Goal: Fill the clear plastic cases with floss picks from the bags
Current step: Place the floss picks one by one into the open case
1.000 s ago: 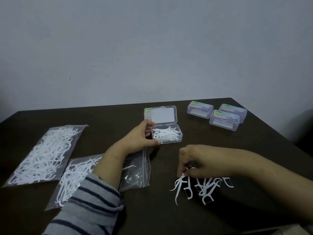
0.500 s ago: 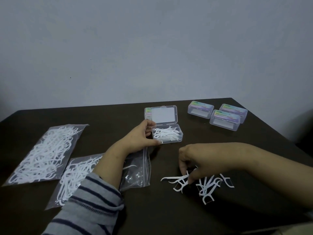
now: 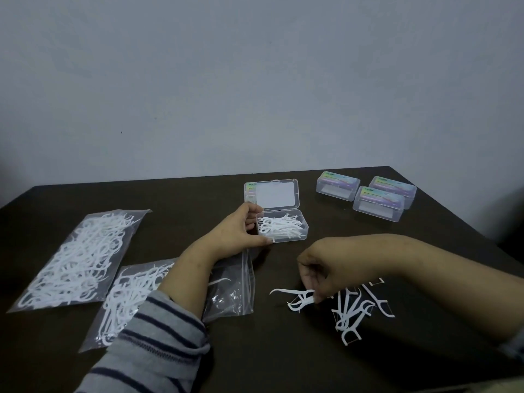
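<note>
Clear open case point(image 3: 282, 228): my left hand point(image 3: 237, 233) grips its near-left corner.
Right hand point(image 3: 321, 266): I pinch two floss picks point(image 3: 298, 299) off the table point(image 3: 283, 350).
Loose picks point(image 3: 355, 310): near right.

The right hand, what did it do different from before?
The right hand pinched a couple of picks out of the loose pile and dragged them left, away from the rest. The left hand kept holding the open case. The bags and three shut cases stayed put.
</note>
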